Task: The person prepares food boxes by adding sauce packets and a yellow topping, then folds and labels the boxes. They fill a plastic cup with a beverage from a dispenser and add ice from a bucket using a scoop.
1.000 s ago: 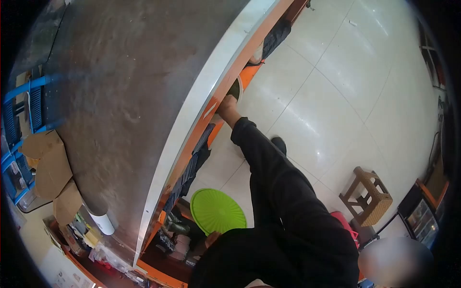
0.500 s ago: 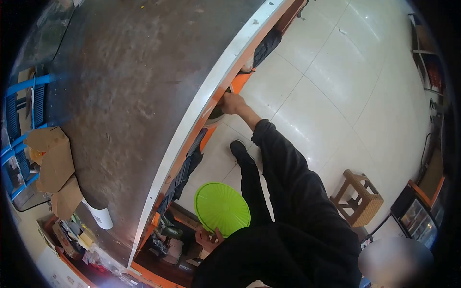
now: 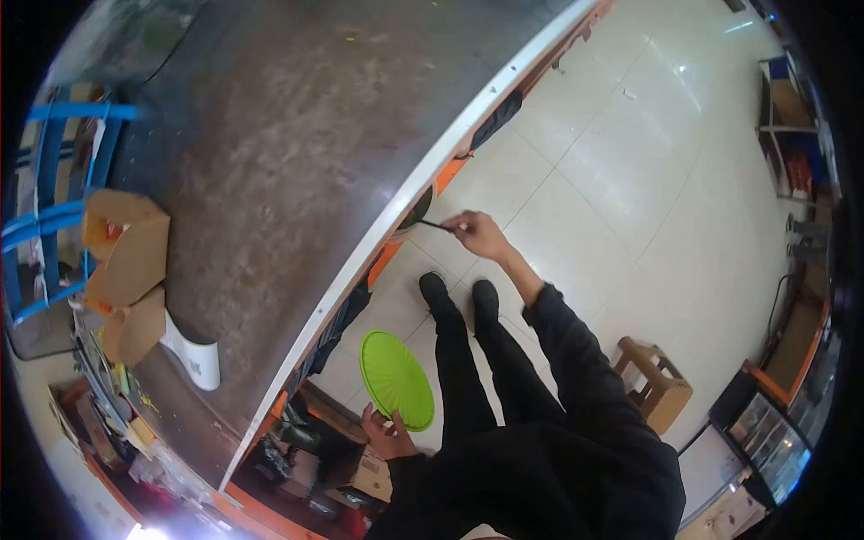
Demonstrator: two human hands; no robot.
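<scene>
- Head view: my right hand (image 3: 477, 232) was stretched out in front of me, its fingers pinched on the end of a thin dark rod-like handle (image 3: 435, 225). The handle ran to a dark round pan or bowl (image 3: 415, 210) that sat half tucked under the pale edge of the tabletop (image 3: 297, 153). I judged that I held it by the far end because the vessel sat too far under the edge to grip directly.
- My left hand (image 3: 385, 435) was low by my hip, its fingers curled on the lower rim of a bright green round lid (image 3: 395, 379), thumb on the face. The lid was tilted, clear of the floor and just beside my legs.
- Cardboard boxes (image 3: 126, 261) and a white tube (image 3: 198, 357) lay at the tabletop's far side, well apart from both hands; a wicker stool (image 3: 654, 387) stood on the tiled floor (image 3: 630, 171).
</scene>
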